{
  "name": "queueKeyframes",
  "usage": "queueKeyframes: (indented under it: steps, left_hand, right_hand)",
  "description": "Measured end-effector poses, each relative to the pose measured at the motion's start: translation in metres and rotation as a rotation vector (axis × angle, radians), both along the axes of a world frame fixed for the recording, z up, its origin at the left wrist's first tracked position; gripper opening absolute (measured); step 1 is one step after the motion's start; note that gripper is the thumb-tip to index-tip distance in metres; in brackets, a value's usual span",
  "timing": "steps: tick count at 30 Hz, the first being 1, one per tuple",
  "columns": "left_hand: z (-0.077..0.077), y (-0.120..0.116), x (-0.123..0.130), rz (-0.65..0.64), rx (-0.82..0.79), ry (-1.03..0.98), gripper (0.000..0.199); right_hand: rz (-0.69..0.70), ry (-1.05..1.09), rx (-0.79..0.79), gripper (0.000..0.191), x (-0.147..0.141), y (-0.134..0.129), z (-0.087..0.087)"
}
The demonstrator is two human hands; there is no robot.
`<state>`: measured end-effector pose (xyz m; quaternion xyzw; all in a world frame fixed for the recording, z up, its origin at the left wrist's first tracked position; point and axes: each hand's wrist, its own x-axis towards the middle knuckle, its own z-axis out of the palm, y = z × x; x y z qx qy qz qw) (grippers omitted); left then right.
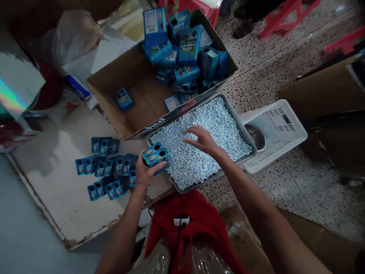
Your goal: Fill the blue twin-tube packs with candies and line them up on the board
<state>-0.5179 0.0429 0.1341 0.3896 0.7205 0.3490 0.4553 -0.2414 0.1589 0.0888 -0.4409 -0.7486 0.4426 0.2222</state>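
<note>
My left hand [144,173] grips blue candy boxes [156,155] with round dark windows, held over the near left corner of a metal tray [182,189]. Small pale blue and white candies [212,125] fill that tray. Above them hovers my right hand [201,139], its fingers apart and nothing visible in it. Left of my left hand, several similar blue boxes [114,192] stand in short rows on the white table [65,205]. How many boxes I hold is hard to make out.
Behind the tray, a cardboard box [114,118] holds a heap of blue candy boxes [188,45]. A white plastic basket [291,121] with a metal bowl [256,137] sits to the right. Red stools [285,19] and a person's shoes [243,28] are farther back.
</note>
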Motion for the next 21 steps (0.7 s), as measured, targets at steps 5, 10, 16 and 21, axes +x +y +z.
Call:
queueKeyframes:
  steps: [5, 10, 16, 21]
  left_hand:
    - [-0.004, 0.013, -0.019, -0.087, 0.053, 0.164, 0.079]
    - [-0.006, 0.019, -0.004, -0.196, 0.125, 0.23, 0.079]
    - [-0.022, 0.031, 0.012, -0.281, 0.225, 0.381, 0.078]
    - [-0.03, 0.038, 0.023, -0.362, 0.217, 0.449, 0.076]
  right_hand:
    - [0.179, -0.307, 0.264, 0.041, -0.009, 0.067, -0.04]
    - [0.168, -0.395, 0.307, 0.043, -0.014, 0.073, -0.072]
    - [0.168, -0.353, 0.277, 0.052, -0.005, 0.058, -0.081]
    - [0.022, -0.306, 0.113, 0.055, 0.009, 0.035, -0.078]
